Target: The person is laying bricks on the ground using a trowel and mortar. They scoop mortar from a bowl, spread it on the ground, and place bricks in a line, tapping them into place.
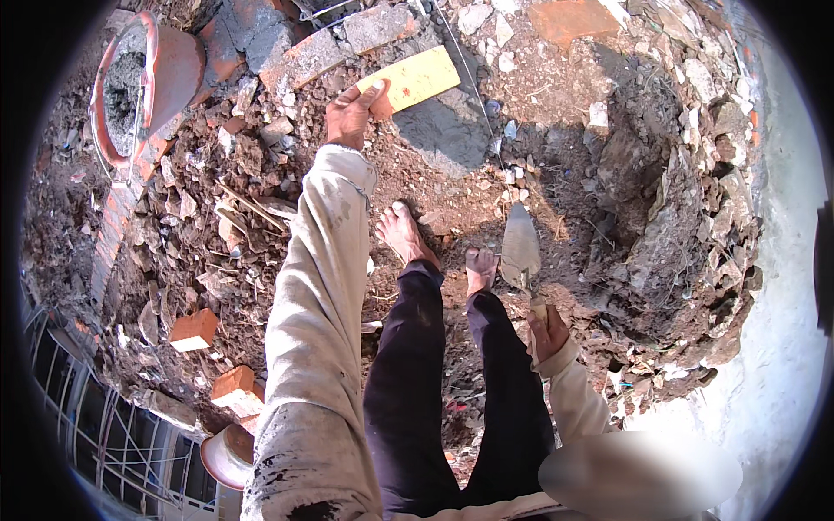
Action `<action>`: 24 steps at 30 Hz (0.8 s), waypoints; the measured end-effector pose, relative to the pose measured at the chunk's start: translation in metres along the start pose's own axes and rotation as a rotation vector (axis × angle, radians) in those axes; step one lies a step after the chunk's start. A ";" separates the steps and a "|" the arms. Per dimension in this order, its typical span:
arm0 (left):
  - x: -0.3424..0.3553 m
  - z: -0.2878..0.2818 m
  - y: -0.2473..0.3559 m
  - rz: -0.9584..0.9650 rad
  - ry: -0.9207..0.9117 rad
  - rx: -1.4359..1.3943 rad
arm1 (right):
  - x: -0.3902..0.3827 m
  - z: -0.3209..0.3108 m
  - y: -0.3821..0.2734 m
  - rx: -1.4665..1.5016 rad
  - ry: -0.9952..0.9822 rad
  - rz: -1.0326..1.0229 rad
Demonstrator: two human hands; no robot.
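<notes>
My left hand (349, 117) is stretched forward and closed on the near end of a flat brick (424, 80). Its upper face looks bright yellow with a few reddish specks. The brick is above the ground beside a grey mortar patch (452, 139), partly over it; whether they touch I cannot tell. Lower down on the right, my right hand (547, 333) is wrapped round the wooden handle of a pointed trowel (520, 243). The trowel's grey blade points away from me, next to my bare right foot (480, 267).
A course of mortared bricks (343, 48) lies beyond my left hand, with a taut string (466, 69) beside it. At the far left a reddish bucket (178, 74) holds grey mortar. Loose bricks (194, 330) lie on rubble at left. A rough dirt mound (660, 226) rises at right.
</notes>
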State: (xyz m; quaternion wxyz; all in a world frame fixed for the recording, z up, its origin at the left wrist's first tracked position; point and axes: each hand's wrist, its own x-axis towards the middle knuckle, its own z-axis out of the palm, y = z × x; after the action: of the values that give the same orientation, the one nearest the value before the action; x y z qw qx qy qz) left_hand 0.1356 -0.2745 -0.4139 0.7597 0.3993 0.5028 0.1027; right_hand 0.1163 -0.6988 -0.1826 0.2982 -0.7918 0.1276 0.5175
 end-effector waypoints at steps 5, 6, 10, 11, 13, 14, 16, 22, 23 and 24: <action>0.009 0.002 -0.011 0.004 0.022 0.061 | 0.000 0.010 0.006 0.057 0.020 0.047; 0.009 0.004 -0.012 -0.011 0.046 0.093 | 0.000 0.013 0.005 0.099 0.000 0.043; 0.007 0.018 -0.007 0.126 0.148 0.254 | 0.001 0.023 -0.002 0.132 -0.020 0.048; 0.004 0.021 -0.005 0.164 0.252 0.357 | 0.003 0.025 -0.005 0.148 -0.035 0.033; -0.003 0.029 -0.001 0.104 0.397 0.561 | 0.006 0.029 -0.010 0.141 -0.049 -0.011; -0.006 0.032 0.001 0.098 0.475 0.657 | 0.009 0.030 -0.013 0.117 -0.053 -0.042; -0.012 0.038 0.003 0.129 0.491 0.637 | 0.014 0.033 -0.018 0.037 -0.046 -0.093; -0.017 0.047 0.005 0.130 0.462 0.712 | 0.026 0.039 -0.024 0.098 -0.059 -0.156; -0.017 0.047 0.005 0.143 0.435 0.691 | 0.027 0.038 -0.024 0.087 -0.066 -0.160; -0.016 0.047 0.004 0.155 0.409 0.671 | 0.028 0.037 -0.025 0.076 -0.073 -0.163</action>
State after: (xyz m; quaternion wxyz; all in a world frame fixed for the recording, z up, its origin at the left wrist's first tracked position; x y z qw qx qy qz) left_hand 0.1683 -0.3041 -0.3915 0.4615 0.6333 0.6175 0.0672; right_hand 0.1139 -0.6542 -0.2100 0.3735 -0.7684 0.0712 0.5148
